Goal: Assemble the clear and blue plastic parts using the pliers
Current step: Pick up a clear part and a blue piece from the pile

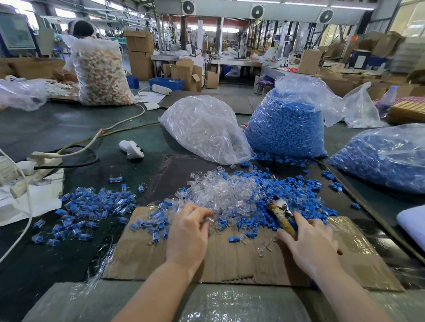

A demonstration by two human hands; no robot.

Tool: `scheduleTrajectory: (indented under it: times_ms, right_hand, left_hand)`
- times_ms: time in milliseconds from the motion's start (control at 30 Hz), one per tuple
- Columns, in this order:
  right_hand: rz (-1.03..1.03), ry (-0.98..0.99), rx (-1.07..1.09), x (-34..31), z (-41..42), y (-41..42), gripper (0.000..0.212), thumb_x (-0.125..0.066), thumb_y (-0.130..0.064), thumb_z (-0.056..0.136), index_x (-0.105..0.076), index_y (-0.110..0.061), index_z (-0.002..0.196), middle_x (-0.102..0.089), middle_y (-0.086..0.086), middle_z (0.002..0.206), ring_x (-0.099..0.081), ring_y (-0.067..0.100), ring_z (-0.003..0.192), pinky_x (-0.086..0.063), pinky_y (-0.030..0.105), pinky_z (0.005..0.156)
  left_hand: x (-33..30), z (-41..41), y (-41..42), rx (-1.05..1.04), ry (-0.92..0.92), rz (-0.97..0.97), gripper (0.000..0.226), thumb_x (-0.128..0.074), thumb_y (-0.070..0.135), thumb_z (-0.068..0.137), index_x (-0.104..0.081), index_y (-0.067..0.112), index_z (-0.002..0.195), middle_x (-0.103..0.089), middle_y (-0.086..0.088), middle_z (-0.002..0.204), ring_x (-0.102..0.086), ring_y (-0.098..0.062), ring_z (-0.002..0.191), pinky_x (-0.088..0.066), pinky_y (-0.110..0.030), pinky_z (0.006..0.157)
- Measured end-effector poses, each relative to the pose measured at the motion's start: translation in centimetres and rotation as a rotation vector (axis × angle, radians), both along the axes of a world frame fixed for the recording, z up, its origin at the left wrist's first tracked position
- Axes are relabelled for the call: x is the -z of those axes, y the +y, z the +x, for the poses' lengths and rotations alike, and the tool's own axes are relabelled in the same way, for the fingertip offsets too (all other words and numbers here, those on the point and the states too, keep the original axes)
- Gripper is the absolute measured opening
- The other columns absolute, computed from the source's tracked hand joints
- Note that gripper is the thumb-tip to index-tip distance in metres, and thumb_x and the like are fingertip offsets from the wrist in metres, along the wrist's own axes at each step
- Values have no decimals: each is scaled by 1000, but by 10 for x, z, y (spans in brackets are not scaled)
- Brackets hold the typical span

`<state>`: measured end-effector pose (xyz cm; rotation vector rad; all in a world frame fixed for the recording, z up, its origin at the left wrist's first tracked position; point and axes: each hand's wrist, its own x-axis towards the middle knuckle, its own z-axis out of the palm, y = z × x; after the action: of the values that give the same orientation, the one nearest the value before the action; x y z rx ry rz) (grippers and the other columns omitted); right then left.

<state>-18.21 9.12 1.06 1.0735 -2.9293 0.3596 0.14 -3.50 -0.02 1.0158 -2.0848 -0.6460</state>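
The pliers (280, 212) lie in the right hand (310, 241). The fingers curl round the yellow handle, and the metal tip points up and away, over the blue parts (293, 196). You cannot tell if the tip is apart or together.

The left hand (189, 232) sits at the near edge of the clear parts (222, 189). Its fingertips bend down and seem to pinch a small clear piece, but it is too blurry to be sure.

The clear parts make a heap in the middle, and the blue parts lie mixed in beside it on the right. Both heaps spill onto a flat cardboard (235, 257) sheet under the hands.

To the left is a pile of joined pieces (92, 210), clear with blue inside.

Behind the heaps stand a bag of clear parts (202, 127) and a bag of blue parts (287, 123), just beside each other. Another blue bag (386, 158) lies on the right.

White cords (89, 144) and a power strip (45, 157) lie far left on the dark table (46, 124).
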Motion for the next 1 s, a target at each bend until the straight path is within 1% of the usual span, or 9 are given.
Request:
scheduleTrajectory:
  times_ms: [167,267,300,367,433,500,600,867,1000]
  right_hand:
    - [95,92,-9,-5,4,-5,63,-30,-60,92,-23,-27,145,-33,6,145,-26,25,135,-16,49,112]
    - [-10,259,-98,-8,22,-12,54,-37,-52,94,-33,-27,141,-38,2,142,-31,21,133,-18,50,111]
    - [-91,290,-181,-8,30,-14,48,-44,-47,93,-43,-26,136,-45,0,135,-39,20,127,-23,49,109]
    - [-265,334,-379,-4,47,-21,30,-67,-31,83,-65,-23,111,-62,-2,110,-58,20,103,-41,46,95]
    - [-303,359,-506,3,62,-25,21,-81,-21,68,-71,-24,85,-65,-7,87,-61,18,82,-48,40,79]
    - [-245,384,-543,10,71,-27,21,-83,-18,59,-70,-28,71,-63,-10,78,-59,16,73,-43,34,76]
    - [-244,387,-487,16,74,-32,24,-84,-13,53,-65,-26,61,-61,-8,72,-57,17,67,-34,33,72]
    - [-385,351,-386,22,77,-39,30,-87,-10,54,-63,-23,66,-58,-7,66,-58,18,63,-48,34,58]
    - [-436,344,-354,26,75,-37,35,-86,-5,55,-72,-20,83,-62,-3,73,-60,21,66,-49,36,59]
  left_hand:
    - [9,-16,13,63,-16,52,24,-59,11,88,-64,15,111,-56,11,97,-53,-2,91,-43,-12,86]
    - [11,-20,13,45,-17,49,26,-58,11,89,-62,15,114,-52,12,96,-50,-2,91,-42,-11,87]
    - [11,-20,13,38,-18,40,27,-58,12,89,-62,16,116,-50,13,95,-48,0,91,-39,-7,85]
    - [13,-21,12,20,-28,14,31,-58,14,90,-59,18,120,-45,15,95,-41,1,92,-30,0,82]
    - [16,-21,12,10,-60,-12,34,-57,18,91,-57,20,125,-41,15,96,-35,0,95,-24,-4,84]
    - [18,-22,11,7,-87,-28,34,-56,20,92,-56,20,126,-39,15,97,-32,0,96,-22,-8,86]
    - [19,-21,10,5,-84,-34,30,-56,19,91,-60,19,121,-40,15,97,-33,0,96,-24,-9,86]
    - [20,-20,11,9,-71,-80,18,-59,14,89,-62,19,106,-53,10,100,-40,-4,96,-23,-10,82]
    - [20,-19,11,40,-104,-105,27,-55,18,92,-60,20,118,-53,9,104,-41,-7,99,-27,-12,85]
